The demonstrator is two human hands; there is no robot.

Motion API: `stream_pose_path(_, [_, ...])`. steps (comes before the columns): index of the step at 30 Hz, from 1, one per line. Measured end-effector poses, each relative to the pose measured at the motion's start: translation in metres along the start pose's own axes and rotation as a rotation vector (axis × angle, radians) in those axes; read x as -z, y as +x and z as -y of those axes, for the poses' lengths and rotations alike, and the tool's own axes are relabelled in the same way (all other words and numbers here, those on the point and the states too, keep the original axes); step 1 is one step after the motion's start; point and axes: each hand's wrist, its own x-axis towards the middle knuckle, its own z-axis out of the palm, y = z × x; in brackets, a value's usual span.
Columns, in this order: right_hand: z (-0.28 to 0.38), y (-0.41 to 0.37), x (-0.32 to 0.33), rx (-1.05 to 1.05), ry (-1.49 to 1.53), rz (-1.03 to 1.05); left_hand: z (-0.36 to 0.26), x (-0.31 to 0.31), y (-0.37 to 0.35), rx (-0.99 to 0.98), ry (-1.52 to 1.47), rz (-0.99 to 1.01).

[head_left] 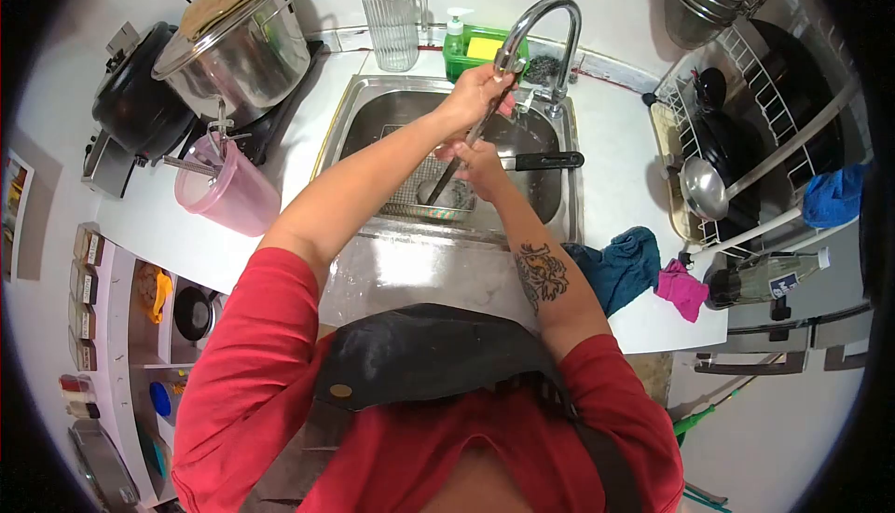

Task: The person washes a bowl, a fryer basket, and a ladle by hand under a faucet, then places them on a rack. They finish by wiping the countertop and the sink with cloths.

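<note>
My left hand (pixel 477 98) is closed around the upper part of a long, thin, dark utensil (pixel 451 179), just under the faucet (pixel 509 54). Lower on the same utensil, my right hand (pixel 475 164) is closed too. The utensil slants down to the left, and its kind cannot be made out. Below my hands, a wire mesh basket (pixel 403 198) lies in the steel sink (pixel 359 126). A black handle (pixel 550 161) with a metal shank reaches over the sink's right side, beside my right hand.
Behind the sink are a green caddy (pixel 516 44), a soap bottle (pixel 454 45) and a glass pitcher (pixel 392 24). A pink container (pixel 238 198) and large pot (pixel 242 66) stand left. Right are a teal cloth (pixel 620 271), a dish rack (pixel 736 131) and a ladle (pixel 705 187).
</note>
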Motion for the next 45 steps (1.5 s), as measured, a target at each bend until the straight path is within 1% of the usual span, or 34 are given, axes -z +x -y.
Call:
stream_pose_path(1, [0.002,-0.001,-0.001,-0.002,-0.001,-0.002,0.0,-0.003,0.001,0.001,-0.003,0.001])
stream_pose_path(3, [0.007,-0.002,0.002,-0.124,-0.098,-0.026,0.002,-0.009,0.004,0.083,0.163,0.05])
stream_pose_path(4, [0.005,0.002,0.007,-0.082,-0.11,-0.017,0.009,-0.01,0.009,0.164,0.076,0.097])
stream_pose_path(5, [0.006,0.007,0.012,-0.084,-0.109,-0.021,0.013,-0.007,0.013,0.166,0.073,0.1])
stream_pose_path(7, [0.004,0.011,0.024,0.151,-0.129,-0.076,0.027,0.008,0.015,-0.074,0.193,0.232])
stream_pose_path(8, [0.01,0.012,0.033,0.188,-0.086,-0.105,0.036,0.025,0.015,0.072,0.209,0.198])
stream_pose_path(9, [0.025,0.008,0.038,0.225,-0.044,-0.133,0.028,0.033,-0.001,0.006,0.254,0.106])
stream_pose_path(11, [0.056,0.0,0.048,0.189,0.07,-0.145,0.05,0.067,-0.017,0.121,0.198,0.012])
stream_pose_path(12, [0.07,-0.004,0.049,0.179,0.132,-0.198,0.06,0.081,-0.025,0.121,0.2,0.008])
stream_pose_path(13, [0.083,-0.007,0.051,0.169,0.193,-0.25,0.067,0.089,-0.036,0.181,0.222,-0.111])
stream_pose_path(14, [0.095,-0.011,0.053,0.173,0.185,-0.273,0.075,0.096,-0.043,0.241,0.242,-0.231])
stream_pose_path(15, [0.1,-0.007,0.064,0.163,0.161,-0.251,0.072,0.091,-0.051,0.241,0.239,-0.238])
stream_pose_path(17, [0.113,-0.016,0.069,0.186,0.188,-0.243,0.061,0.073,-0.061,0.685,-0.069,-0.35])
stream_pose_path(18, [0.118,-0.019,0.07,0.181,0.18,-0.235,0.079,0.078,-0.059,0.685,-0.324,-0.254])
stream_pose_path(19, [0.122,-0.023,0.071,0.169,0.202,-0.268,0.08,0.072,-0.058,0.681,-0.332,-0.261])
stream_pose_path(21, [0.127,-0.029,0.072,0.154,0.216,-0.3,0.083,0.054,-0.053,0.564,-0.634,-0.197])
stream_pose_path(22, [0.128,-0.032,0.072,0.146,0.252,-0.319,0.084,0.046,-0.048,0.56,-0.642,-0.2])
stream_pose_path(24, [0.129,-0.039,0.068,0.115,0.312,-0.319,0.084,0.029,-0.039,0.547,-0.693,-0.339])
stream_pose_path(25, [0.125,-0.038,0.07,0.112,0.305,-0.32,0.083,0.022,-0.037,0.546,-0.7,-0.339])
stream_pose_path(27, [0.115,-0.034,0.073,0.177,0.489,-0.351,0.083,0.01,-0.032,0.482,-0.796,-0.365])
stream_pose_path(28, [0.112,-0.033,0.073,0.2,0.571,-0.385,0.093,0.01,-0.024,0.411,-0.893,-0.34])
stream_pose_path(29, [0.109,-0.034,0.075,0.2,0.565,-0.385,0.098,0.012,-0.021,0.408,-0.898,-0.339])
stream_pose_path(31, [0.107,-0.038,0.075,0.132,0.717,-0.432,0.088,0.012,-0.021,0.351,-0.654,-0.413])
stream_pose_path(32, [0.106,-0.037,0.074,0.069,0.774,-0.501,0.084,0.012,-0.022,0.35,-0.66,-0.416])
stream_pose_path(33, [0.103,-0.035,0.076,0.065,0.769,-0.501,0.078,0.012,-0.023,0.333,-0.611,-0.39])
stream_pose_path(35, [0.094,-0.031,0.081,0.139,0.903,-0.4,0.068,0.013,-0.03,0.313,-0.565,-0.37])
stream_pose_path(36, [0.106,-0.035,0.064,0.107,0.923,-0.515,0.065,0.014,-0.034,0.303,-0.567,-0.325])
stream_pose_path(37, [0.109,-0.034,0.059,0.104,0.92,-0.514,0.067,0.016,-0.036,0.293,-0.568,-0.28])
stream_pose_path(39, [0.112,-0.031,0.053,0.147,0.799,-0.52,0.074,0.02,-0.035,0.281,-0.611,-0.289])
stream_pose_path(41, [0.115,-0.029,0.051,0.155,0.775,-0.523,0.086,0.024,-0.031,0.268,-0.653,-0.294])
stream_pose_path(43, [0.118,-0.028,0.049,0.162,0.75,-0.525,0.084,0.025,-0.031,0.169,-0.646,-0.271])
stream_pose_path(44, [0.119,-0.028,0.049,0.165,0.768,-0.571,0.083,0.023,-0.03,0.169,-0.648,-0.272])
stream_pose_path(45, [0.12,-0.028,0.049,0.169,0.786,-0.616,0.068,0.017,-0.033,0.133,-0.578,-0.249])
